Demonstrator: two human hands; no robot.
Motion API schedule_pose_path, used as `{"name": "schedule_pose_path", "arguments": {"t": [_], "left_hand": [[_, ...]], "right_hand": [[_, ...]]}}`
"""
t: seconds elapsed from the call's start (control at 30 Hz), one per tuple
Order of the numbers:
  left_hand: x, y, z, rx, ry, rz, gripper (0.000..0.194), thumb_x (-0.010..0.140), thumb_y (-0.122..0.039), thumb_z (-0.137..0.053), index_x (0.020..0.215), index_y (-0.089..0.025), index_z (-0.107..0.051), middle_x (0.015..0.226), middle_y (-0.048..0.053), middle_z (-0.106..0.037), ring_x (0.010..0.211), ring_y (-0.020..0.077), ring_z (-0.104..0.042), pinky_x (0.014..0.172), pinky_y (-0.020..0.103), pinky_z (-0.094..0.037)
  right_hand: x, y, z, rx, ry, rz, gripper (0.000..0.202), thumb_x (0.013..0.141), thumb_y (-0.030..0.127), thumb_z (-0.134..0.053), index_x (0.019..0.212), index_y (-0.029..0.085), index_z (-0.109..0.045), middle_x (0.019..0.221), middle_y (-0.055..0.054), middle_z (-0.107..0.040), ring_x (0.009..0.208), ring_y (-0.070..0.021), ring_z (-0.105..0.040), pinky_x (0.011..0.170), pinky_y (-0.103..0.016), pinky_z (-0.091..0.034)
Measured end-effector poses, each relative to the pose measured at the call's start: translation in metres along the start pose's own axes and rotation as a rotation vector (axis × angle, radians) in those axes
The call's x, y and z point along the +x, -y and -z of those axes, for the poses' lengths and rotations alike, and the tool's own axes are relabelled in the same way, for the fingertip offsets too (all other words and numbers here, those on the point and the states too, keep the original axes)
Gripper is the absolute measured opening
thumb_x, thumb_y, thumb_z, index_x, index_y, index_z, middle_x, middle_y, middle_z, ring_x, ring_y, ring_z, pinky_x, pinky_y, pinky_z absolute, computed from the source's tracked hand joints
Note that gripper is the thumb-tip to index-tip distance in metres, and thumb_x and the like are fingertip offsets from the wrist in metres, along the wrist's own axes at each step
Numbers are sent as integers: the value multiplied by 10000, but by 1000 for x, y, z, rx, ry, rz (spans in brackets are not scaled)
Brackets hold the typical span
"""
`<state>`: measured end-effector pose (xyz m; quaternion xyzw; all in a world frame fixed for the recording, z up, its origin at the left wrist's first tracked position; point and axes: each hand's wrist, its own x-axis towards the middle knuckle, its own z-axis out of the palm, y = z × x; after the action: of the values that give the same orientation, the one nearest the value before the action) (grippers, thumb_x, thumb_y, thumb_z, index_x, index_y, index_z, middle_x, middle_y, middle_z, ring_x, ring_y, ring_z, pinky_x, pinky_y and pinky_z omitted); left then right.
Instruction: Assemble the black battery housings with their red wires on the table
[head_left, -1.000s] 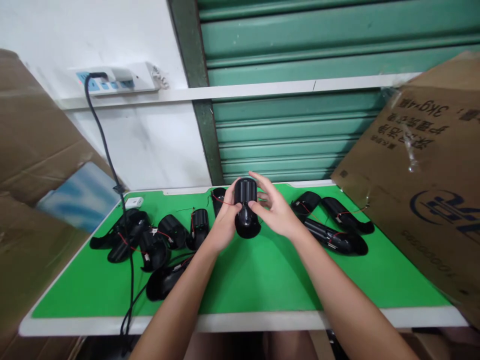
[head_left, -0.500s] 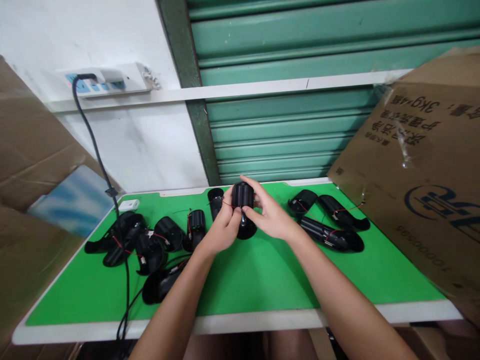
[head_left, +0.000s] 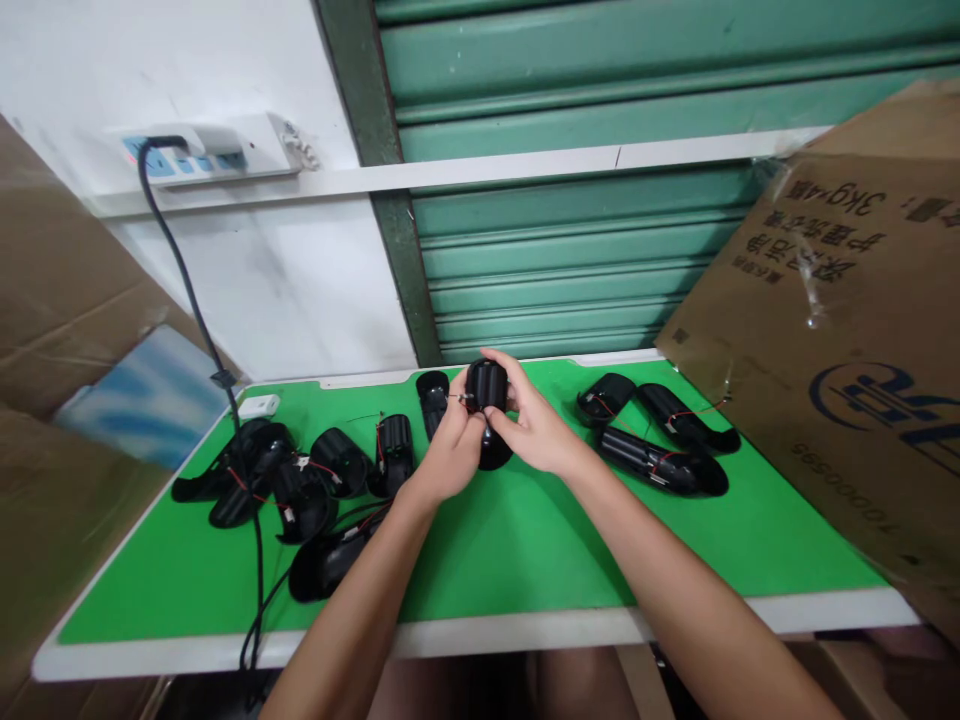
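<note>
Both hands hold one black plastic housing (head_left: 489, 385) over the far middle of the green table mat (head_left: 517, 550). It has a ribbed upper part and a glossy, rounded lower end. My left hand (head_left: 456, 440) is closed on its left side, thumb at the front, close to a small wire end with a light-coloured connector. My right hand (head_left: 536, 425) wraps the right side, index finger along the top edge and thumb pressed to the front. Just left of my left hand lies another black housing (head_left: 433, 400). The fingers behind the held piece are hidden.
Several similar black housings with red wires lie at left (head_left: 300, 500) and right (head_left: 660, 465). A black cable (head_left: 196, 300) hangs from a wall power strip (head_left: 210, 150) across the table's left side. Cardboard boxes flank the table, one at right (head_left: 825, 330). A small white object (head_left: 259, 406) sits back left.
The wire end beside my left fingers now points left with its connector showing. The held housing has turned slightly, and both hands keep their grip. The view has shifted a little.
</note>
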<state>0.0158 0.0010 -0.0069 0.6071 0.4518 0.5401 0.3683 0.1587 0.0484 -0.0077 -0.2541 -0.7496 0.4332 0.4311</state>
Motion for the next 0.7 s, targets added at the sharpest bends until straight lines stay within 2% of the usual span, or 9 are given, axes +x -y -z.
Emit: {"name": "schedule_pose_path", "arguments": {"t": [0.13, 0.27, 0.4, 0.43, 0.5, 0.57, 0.6, 0.67, 0.7], "left_hand": [[2, 1, 3, -135, 11, 68, 505, 962, -312, -462, 1457, -227, -410, 1490, 80, -498, 1436, 241, -436, 1242, 391, -296], [2, 1, 4, -51, 126, -17, 597, 991, -316, -490, 1544, -232, -283, 1580, 105, -388, 1497, 230, -354, 1279, 409, -229], [0, 6, -7, 19, 88, -79, 648, 988, -315, -520, 1574, -220, -260, 1607, 127, -354, 1519, 244, -324, 1301, 431, -178], [-1, 8, -11, 32, 66, -75, 648, 985, -322, -527, 1574, -222, -275, 1587, 133, -374, 1497, 253, -355, 1290, 440, -218], [-3, 11, -19, 65, 35, -25, 660, 975, -353, -542, 1574, -223, -296, 1527, 156, -413, 1416, 280, -445, 1191, 459, -400], [-7, 11, -26, 132, 30, 24, 657, 968, -390, -548, 1560, -207, -330, 1462, 181, -445, 1309, 300, -526, 1013, 449, -545], [-9, 11, -28, 186, 42, 20, 629, 973, -398, -536, 1542, -196, -361, 1431, 186, -469, 1267, 301, -553, 966, 448, -563], [-14, 8, -31, 355, 86, -52, 518, 988, -367, -504, 1467, -174, -466, 1362, 173, -540, 1228, 294, -577, 1011, 465, -530], [-16, 7, -32, 470, 106, -92, 458, 988, -340, -499, 1412, -168, -524, 1324, 162, -574, 1218, 292, -581, 1050, 474, -498]], "right_hand": [[3, 5, 11, 106, 58, -62, 683, 883, 201, -562, 1534, 268, -368, 1511, -95, -520, 1206, -210, -655, 1049, -411, -553], [8, 5, 20, 148, 40, -74, 601, 858, 222, -592, 1451, 262, -502, 1529, -70, -525, 1280, -226, -613, 1052, -404, -544], [10, 6, 26, 127, 10, -142, 541, 825, 210, -596, 1364, 259, -573, 1416, -65, -618, 1193, -213, -654, 1022, -398, -547], [10, 5, 30, 119, 7, -163, 513, 816, 209, -591, 1326, 256, -595, 1366, -62, -648, 1150, -209, -669, 992, -389, -558], [9, 2, 43, 93, -24, -203, 463, 791, 212, -589, 1251, 246, -632, 1240, -59, -703, 1057, -211, -692, 914, -375, -578], [8, -4, 60, -2, -140, -248, 419, 762, 209, -581, 1173, 223, -660, 1111, -63, -738, 965, -225, -704, 854, -380, -579], [7, -7, 68, -96, -227, -278, 392, 750, 203, -570, 1128, 208, -673, 1068, -71, -747, 940, -236, -704, 846, -389, -573], [5, -10, 78, -367, -350, -366, 344, 756, 199, -549, 1068, 189, -693, 1065, -103, -757, 967, -266, -702, 874, -406, -547], [5, -9, 80, -516, -360, -418, 340, 773, 201, -545, 1076, 182, -700, 1092, -123, -758, 1005, -281, -700, 895, -405, -531]]}}
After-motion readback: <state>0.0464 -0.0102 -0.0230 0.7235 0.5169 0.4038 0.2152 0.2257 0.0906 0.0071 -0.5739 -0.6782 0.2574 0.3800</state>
